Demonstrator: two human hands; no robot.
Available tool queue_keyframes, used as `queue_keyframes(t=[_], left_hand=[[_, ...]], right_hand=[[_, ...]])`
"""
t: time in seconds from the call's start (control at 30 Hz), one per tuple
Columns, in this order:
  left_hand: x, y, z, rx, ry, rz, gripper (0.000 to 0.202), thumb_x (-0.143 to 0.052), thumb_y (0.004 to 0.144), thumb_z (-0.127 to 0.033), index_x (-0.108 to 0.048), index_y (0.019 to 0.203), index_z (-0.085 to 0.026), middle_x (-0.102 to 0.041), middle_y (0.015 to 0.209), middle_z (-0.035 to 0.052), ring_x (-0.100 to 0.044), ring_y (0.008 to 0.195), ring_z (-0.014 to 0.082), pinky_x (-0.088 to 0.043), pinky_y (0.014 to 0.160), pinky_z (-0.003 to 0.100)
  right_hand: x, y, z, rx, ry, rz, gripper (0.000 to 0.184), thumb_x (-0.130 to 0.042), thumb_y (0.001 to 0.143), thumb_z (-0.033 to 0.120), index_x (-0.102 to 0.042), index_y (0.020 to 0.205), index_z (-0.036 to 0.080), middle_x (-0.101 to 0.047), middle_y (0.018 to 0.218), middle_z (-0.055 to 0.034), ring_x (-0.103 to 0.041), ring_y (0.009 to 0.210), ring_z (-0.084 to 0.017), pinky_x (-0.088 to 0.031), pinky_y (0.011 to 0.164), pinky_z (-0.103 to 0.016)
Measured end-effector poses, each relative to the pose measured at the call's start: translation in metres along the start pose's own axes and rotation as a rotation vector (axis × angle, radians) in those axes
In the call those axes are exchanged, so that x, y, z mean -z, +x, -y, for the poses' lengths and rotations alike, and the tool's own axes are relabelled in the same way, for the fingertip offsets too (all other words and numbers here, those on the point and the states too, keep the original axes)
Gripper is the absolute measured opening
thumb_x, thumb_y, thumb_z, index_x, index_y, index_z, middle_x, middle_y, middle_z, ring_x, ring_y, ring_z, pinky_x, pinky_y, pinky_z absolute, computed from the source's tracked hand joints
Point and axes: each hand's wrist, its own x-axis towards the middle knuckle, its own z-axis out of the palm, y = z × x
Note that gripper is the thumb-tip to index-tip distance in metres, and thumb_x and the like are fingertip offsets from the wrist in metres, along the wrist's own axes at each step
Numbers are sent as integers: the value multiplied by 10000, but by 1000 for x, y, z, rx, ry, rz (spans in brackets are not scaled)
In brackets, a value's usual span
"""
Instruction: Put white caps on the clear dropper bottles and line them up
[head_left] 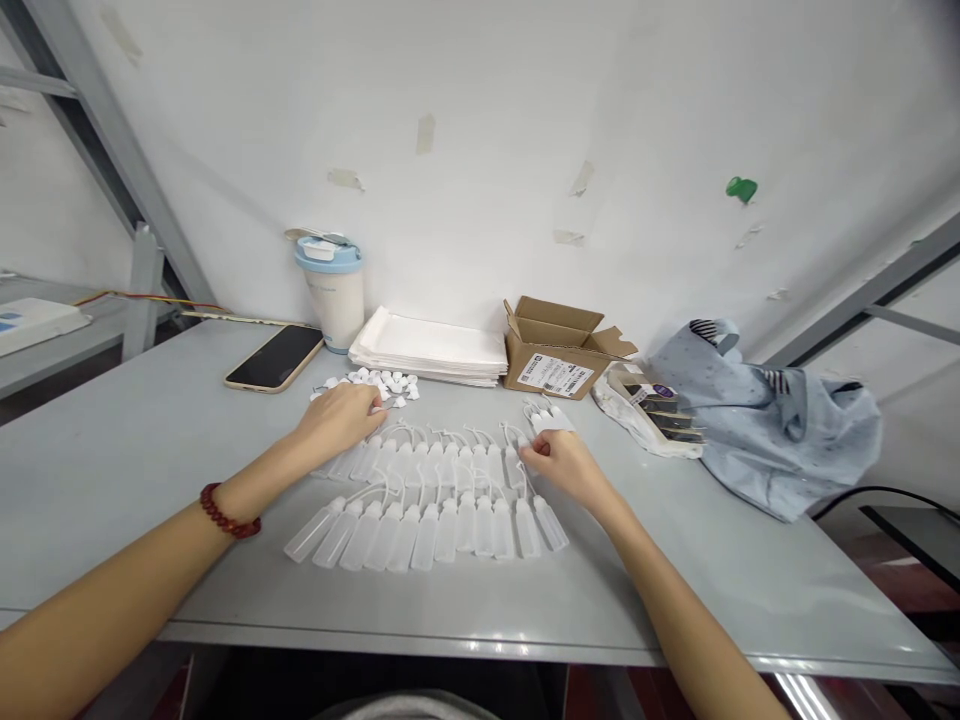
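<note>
Two rows of small translucent plastic bottles (pixel 425 535) with white necks and thin looped cords lie flat on the grey table (pixel 187 410). My left hand (pixel 341 418) is closed over the near side of a pile of small white caps (pixel 390 383); its fingertips pinch what looks like one of the caps. At the right end of the back row, my right hand (pixel 566 462) is closed, thumb and finger at the neck of a bottle (pixel 514 466). Several more bottles (pixel 551 418) lie just behind that hand.
Along the wall stand a cup with a blue lid (pixel 336 290), a stack of white sheets (pixel 431 350) and an open cardboard box (pixel 555 355). A phone (pixel 276 357) lies at left. On the right are a clear packet (pixel 660 410) and a light blue cloth bag (pixel 787 430).
</note>
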Motion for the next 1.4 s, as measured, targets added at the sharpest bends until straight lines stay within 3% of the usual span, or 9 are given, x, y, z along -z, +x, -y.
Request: queue_keyframes(t=[0.1,0.37,0.53,0.63,0.73,0.93,1.13,1.4], left_hand=[[1,0,-1,3,-9,-25,220,-464,789,-335,-625,776,-186,-690,792,86,-627,821,280,-337,579,289],[10,-4,-8,-24,-102,-116,277,-441,838,-370,-632,838,-169,-694,856,74,-627,824,246,-397,634,289],[15,-14,-24,-165,-425,-136,327,-499,836,-468,-647,814,-177,-671,777,33,-593,713,187,-416,631,271],[19,-27,-39,-280,-564,-142,313,-543,827,-485,-639,786,-190,-655,817,29,-572,764,180,-427,645,261],[23,-41,-53,-343,-689,-82,282,-588,824,-472,-631,784,-197,-649,852,16,-567,788,168,-437,700,270],[16,-55,-67,-374,-932,159,278,-709,744,-440,-616,752,-179,-601,689,-22,-548,647,122,-445,614,234],[8,-56,-69,-306,-1039,132,301,-759,687,-415,-596,742,-169,-571,691,-20,-519,645,116,-446,588,225],[10,-57,-71,-322,-1027,117,290,-756,695,-397,-580,708,-167,-541,648,-32,-498,616,107,-443,567,213]], right_hand=[[0,1,-1,-5,46,3,236,-518,732,307,-493,524,197,-540,501,15,-474,496,-130,-314,483,-250],[2,-1,7,29,118,-137,218,-506,785,352,-529,641,190,-573,586,-5,-503,556,-143,-371,549,-263],[5,-13,19,168,298,-186,221,-534,825,378,-553,725,183,-583,618,-7,-520,556,-133,-411,538,-249],[5,-23,29,238,411,-157,191,-559,837,367,-569,783,184,-584,616,3,-539,559,-132,-418,502,-233],[4,-32,38,315,435,-136,151,-570,847,334,-577,835,183,-591,632,7,-550,570,-127,-411,474,-216],[0,-46,54,544,377,-138,99,-552,871,276,-562,892,179,-635,729,-20,-555,592,-115,-440,498,-210],[-6,-49,57,661,323,-169,93,-516,896,253,-540,953,183,-659,793,-47,-576,612,-123,-467,527,-227],[-6,-49,54,763,268,-177,118,-526,898,224,-532,1010,187,-610,766,-37,-557,641,-140,-459,564,-245]])
